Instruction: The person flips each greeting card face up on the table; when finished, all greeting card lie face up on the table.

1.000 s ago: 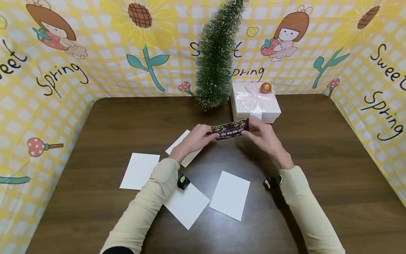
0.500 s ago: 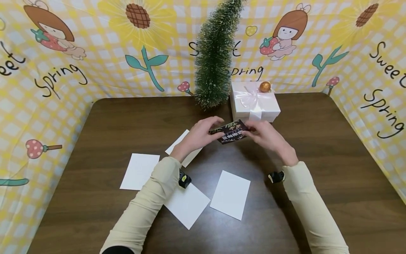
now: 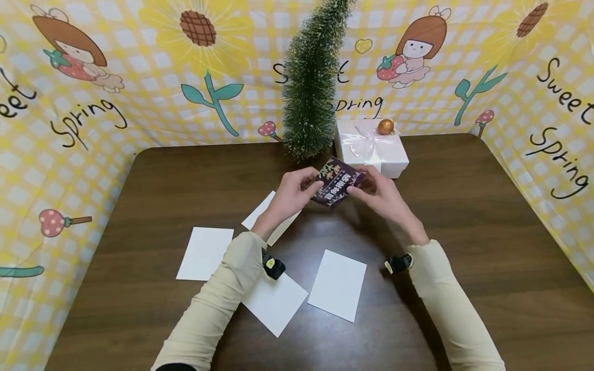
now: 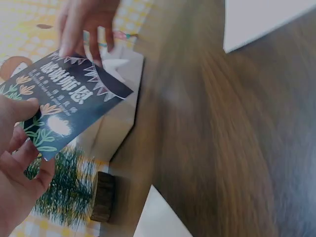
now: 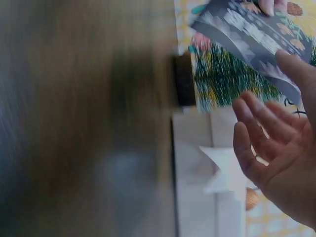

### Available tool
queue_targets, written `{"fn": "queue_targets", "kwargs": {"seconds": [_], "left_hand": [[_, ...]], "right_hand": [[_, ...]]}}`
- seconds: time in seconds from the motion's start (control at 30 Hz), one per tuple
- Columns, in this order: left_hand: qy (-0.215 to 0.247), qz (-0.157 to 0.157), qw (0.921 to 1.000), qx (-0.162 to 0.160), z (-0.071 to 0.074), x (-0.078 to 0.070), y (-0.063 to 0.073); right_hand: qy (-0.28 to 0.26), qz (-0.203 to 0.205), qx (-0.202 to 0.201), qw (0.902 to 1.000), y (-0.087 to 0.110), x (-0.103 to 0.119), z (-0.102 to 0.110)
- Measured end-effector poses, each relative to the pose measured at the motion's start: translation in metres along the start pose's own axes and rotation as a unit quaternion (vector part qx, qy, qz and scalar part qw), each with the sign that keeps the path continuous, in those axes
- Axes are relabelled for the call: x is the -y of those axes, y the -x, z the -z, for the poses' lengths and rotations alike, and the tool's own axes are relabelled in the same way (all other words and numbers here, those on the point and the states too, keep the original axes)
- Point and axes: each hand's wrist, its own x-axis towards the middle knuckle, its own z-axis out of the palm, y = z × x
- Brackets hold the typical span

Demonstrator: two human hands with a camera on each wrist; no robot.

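A dark greeting card [image 3: 336, 183], printed with flowers, bunting and white lettering, is held in the air between both hands. My left hand [image 3: 297, 190] pinches one edge, its thumb across the printed face and fingers behind, as the left wrist view shows. At the opposite edge is my right hand [image 3: 380, 193]. Its thumb [image 5: 291, 64] lies on the card face, while several fingers curve loosely behind and below the card edge in the right wrist view. Just beyond the hands stands a white gift box [image 3: 394, 154] with a pale ribbon bow.
A frosted miniature tree [image 3: 310, 98] stands beside the box, and a gold ball [image 3: 385, 127] sits on the box. White cards [image 3: 337, 286] lie about the brown table [image 3: 139, 314]; one piece [image 3: 284, 229] is partly under my left forearm. Yellow checked cloth [image 3: 158, 103] surrounds the table.
The card has turned in my hands and tilted so more of its printed face shows. Both hands have shifted their hold along its edges. The loose white cards stay in place.
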Motion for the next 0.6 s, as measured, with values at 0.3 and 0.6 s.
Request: {"fn": "queue_targets", "kwargs": {"seconds": [0.3,0.6], "left_hand": [[0.068,0.046,0.9961,-0.033,-0.005,-0.005,0.0],[0.002,0.045,0.9987,0.025,0.011,-0.006,-0.003]], "right_hand": [[-0.097,-0.055,0.005,0.9938,0.0,0.001,-0.012],[0.099,0.034,0.117,0.9876,-0.005,0.012,0.007]]}}
